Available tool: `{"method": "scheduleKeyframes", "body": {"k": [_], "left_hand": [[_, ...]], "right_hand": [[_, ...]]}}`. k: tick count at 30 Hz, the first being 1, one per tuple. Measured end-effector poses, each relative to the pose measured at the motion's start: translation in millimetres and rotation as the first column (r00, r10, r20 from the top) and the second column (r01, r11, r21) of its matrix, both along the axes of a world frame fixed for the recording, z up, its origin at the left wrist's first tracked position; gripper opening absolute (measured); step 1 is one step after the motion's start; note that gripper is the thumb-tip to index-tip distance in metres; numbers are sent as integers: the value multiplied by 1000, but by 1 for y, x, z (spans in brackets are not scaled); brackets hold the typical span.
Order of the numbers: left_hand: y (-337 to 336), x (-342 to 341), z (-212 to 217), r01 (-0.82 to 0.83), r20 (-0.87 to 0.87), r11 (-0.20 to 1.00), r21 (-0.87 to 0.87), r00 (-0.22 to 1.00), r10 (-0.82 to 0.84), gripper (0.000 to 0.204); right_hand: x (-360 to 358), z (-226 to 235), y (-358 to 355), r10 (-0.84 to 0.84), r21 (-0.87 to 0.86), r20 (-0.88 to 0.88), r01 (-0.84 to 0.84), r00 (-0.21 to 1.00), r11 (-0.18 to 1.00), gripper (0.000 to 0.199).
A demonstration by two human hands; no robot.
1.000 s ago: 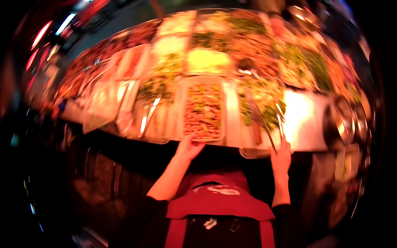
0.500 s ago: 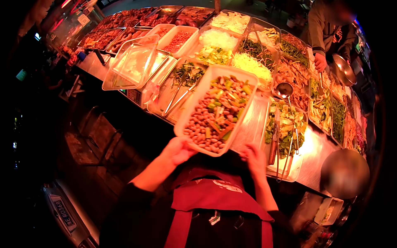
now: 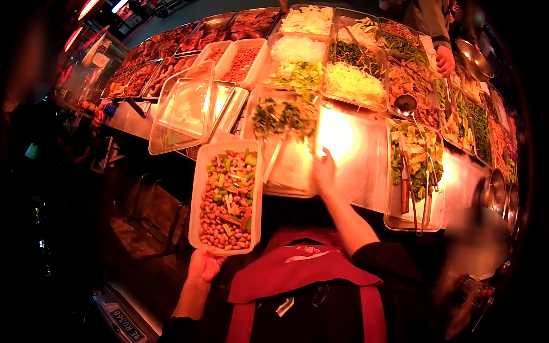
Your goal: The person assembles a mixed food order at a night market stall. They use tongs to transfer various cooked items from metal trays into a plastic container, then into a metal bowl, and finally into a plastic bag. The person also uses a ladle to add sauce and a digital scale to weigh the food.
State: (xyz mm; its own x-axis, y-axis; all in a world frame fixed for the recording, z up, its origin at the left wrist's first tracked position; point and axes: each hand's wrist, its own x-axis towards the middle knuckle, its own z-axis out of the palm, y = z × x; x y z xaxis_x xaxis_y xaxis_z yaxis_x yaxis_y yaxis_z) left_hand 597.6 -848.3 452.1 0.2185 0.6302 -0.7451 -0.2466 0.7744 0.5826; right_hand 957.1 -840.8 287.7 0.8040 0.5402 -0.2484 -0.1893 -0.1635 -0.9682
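My left hand [image 3: 205,266] grips the lower end of a pale plastic tray [image 3: 258,197]. In the tray lie pinkish peanuts [image 3: 220,232] mixed with chopped green and orange pieces. The tray is held out beyond the counter's front edge, tilted so its contents show. My right hand [image 3: 324,173] is at the right rim of a shallow tray [image 3: 290,187] on the counter, fingers closed about that rim, partly hidden. Chopped leafy greens [image 3: 280,117] fill the far part of this second tray, and tongs [image 3: 275,159] lie in it.
An empty clear container [image 3: 182,108] leans to the left. On the right stands a tray of leafy greens [image 3: 420,154] with a knife-like handle and tongs. Rows of food trays fill the back. Another person's hand [image 3: 445,61] reaches in at the far right, near a metal bowl [image 3: 474,59].
My left hand has carried the peanut tray left and toward me. My right hand has moved up to the greens tray, which has shifted right along the counter.
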Motion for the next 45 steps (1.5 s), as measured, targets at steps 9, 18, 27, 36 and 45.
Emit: {"method": "scheduleKeyframes", "body": {"k": [9, 18, 27, 36, 45], "left_hand": [[44, 43, -41, 48, 178, 998, -34, 983, -42, 47], [152, 144, -88, 280, 32, 960, -11, 960, -280, 26], [207, 171, -124, 200, 68, 979, -39, 978, -197, 23], [149, 137, -155, 138, 383, 990, 21, 914, -135, 30], [48, 193, -123, 378, 103, 922, 84, 917, -386, 12]], "right_hand": [[46, 11, -160, -116, -64, 180, 129, 977, 990, 38], [78, 88, -170, -99, -169, -31, 93, 995, 981, 46], [97, 53, -155, -135, -154, -30, 129, 990, 980, 48], [76, -13, -140, -182, -137, 327, 237, 927, 962, 35], [81, 32, -141, -34, -279, 582, 238, 812, 930, 14]]}}
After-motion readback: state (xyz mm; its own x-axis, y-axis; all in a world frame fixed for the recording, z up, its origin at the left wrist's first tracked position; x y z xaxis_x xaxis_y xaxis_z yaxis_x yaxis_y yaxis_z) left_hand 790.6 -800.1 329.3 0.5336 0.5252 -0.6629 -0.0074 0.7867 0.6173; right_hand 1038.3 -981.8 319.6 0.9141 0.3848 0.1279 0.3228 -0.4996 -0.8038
